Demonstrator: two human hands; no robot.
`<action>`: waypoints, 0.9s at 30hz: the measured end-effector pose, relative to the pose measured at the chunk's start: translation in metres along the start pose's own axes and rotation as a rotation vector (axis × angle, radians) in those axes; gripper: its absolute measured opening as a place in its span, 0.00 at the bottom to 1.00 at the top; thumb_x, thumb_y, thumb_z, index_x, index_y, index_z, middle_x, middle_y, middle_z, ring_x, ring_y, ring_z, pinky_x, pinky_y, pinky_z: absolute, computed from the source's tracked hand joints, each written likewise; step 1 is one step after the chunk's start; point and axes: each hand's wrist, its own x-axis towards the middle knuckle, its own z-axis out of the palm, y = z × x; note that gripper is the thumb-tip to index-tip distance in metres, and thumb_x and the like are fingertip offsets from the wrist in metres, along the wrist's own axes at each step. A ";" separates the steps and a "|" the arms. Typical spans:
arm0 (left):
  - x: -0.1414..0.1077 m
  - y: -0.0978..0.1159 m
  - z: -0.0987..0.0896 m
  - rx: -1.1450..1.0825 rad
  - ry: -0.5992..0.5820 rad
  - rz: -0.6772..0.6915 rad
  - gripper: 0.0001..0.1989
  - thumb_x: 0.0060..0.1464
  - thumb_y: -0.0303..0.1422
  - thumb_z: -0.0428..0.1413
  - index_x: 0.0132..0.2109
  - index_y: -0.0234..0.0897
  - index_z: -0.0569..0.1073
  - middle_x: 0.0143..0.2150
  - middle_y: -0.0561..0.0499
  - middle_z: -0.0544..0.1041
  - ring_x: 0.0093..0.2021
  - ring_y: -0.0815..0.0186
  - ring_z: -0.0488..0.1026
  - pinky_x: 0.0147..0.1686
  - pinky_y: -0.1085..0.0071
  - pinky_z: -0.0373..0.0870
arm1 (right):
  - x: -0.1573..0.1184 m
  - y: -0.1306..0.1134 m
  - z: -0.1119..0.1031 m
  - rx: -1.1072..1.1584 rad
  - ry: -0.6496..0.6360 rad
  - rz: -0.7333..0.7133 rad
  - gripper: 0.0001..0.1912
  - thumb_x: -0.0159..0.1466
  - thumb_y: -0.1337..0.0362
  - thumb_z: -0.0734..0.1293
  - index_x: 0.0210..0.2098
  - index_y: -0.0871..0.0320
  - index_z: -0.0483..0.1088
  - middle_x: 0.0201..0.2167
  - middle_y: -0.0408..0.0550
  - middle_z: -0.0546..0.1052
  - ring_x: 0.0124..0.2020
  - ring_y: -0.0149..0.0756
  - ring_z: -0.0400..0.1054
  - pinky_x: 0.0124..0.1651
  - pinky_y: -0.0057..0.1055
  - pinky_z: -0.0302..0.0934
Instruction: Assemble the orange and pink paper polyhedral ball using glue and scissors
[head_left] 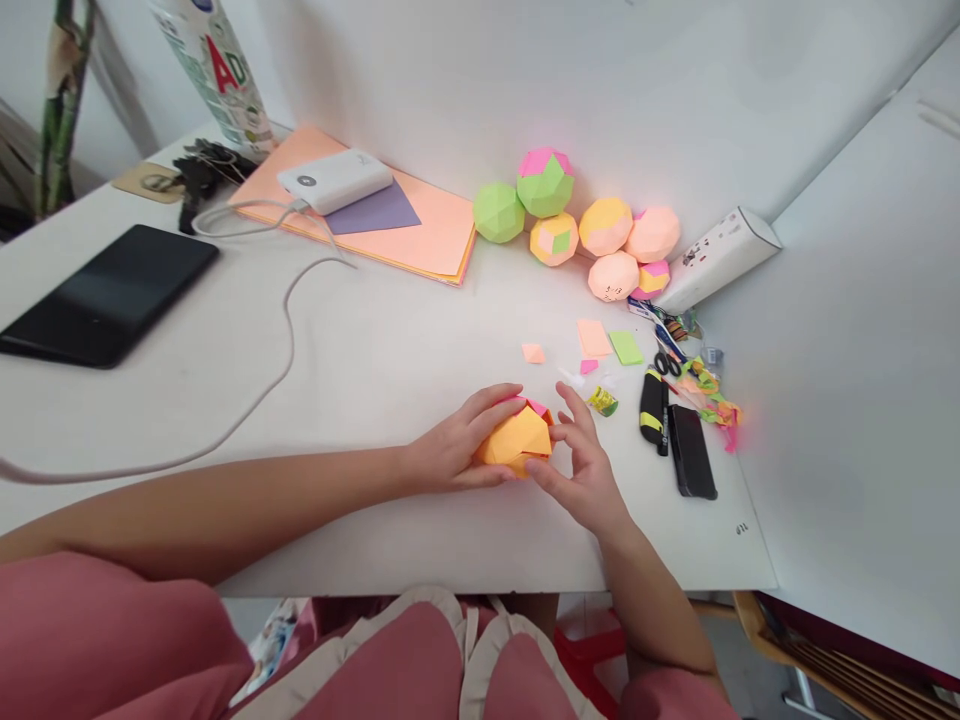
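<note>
We see the ball [517, 438] of folded paper between the two hands, near the front side of the table [390, 360]; whether it rests on the table or is a little lifted, we cannot tell. The left hand [463, 445] is curved around its left side, fingers over the top and thumb below, so it has hold of it. The right hand [589, 475] is half open: its first finger is raised, while the thumb and a bent finger are at the right edge, but we cannot tell if they pinch or only press. At this edge the flaps stand a little apart. In our judgement, if the left hand squeezes too strongly, the thin walls could dent; if the right thumb pushes inward, a flap could crease or slip out. A careless sleeve could also sweep the peach scrap [533, 353] away.
</note>
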 end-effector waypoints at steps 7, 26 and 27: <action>-0.001 0.003 0.001 -0.084 -0.016 -0.053 0.34 0.66 0.51 0.43 0.72 0.47 0.44 0.68 0.34 0.51 0.68 0.45 0.55 0.62 0.44 0.66 | 0.002 -0.001 0.000 0.137 -0.120 0.135 0.18 0.57 0.50 0.74 0.43 0.51 0.74 0.75 0.44 0.42 0.76 0.45 0.35 0.74 0.50 0.44; 0.002 0.026 0.000 -0.161 0.000 -0.288 0.23 0.68 0.40 0.48 0.66 0.43 0.60 0.63 0.39 0.62 0.63 0.53 0.63 0.61 0.52 0.69 | 0.002 -0.003 0.007 0.337 -0.174 0.180 0.13 0.57 0.51 0.74 0.38 0.51 0.80 0.74 0.40 0.50 0.73 0.49 0.47 0.67 0.45 0.59; 0.002 0.025 0.000 -0.161 -0.001 -0.287 0.23 0.68 0.40 0.48 0.66 0.42 0.60 0.63 0.38 0.62 0.63 0.53 0.63 0.61 0.52 0.69 | 0.002 -0.003 0.007 0.341 -0.172 0.177 0.13 0.57 0.51 0.74 0.37 0.51 0.80 0.74 0.40 0.50 0.73 0.49 0.47 0.67 0.45 0.59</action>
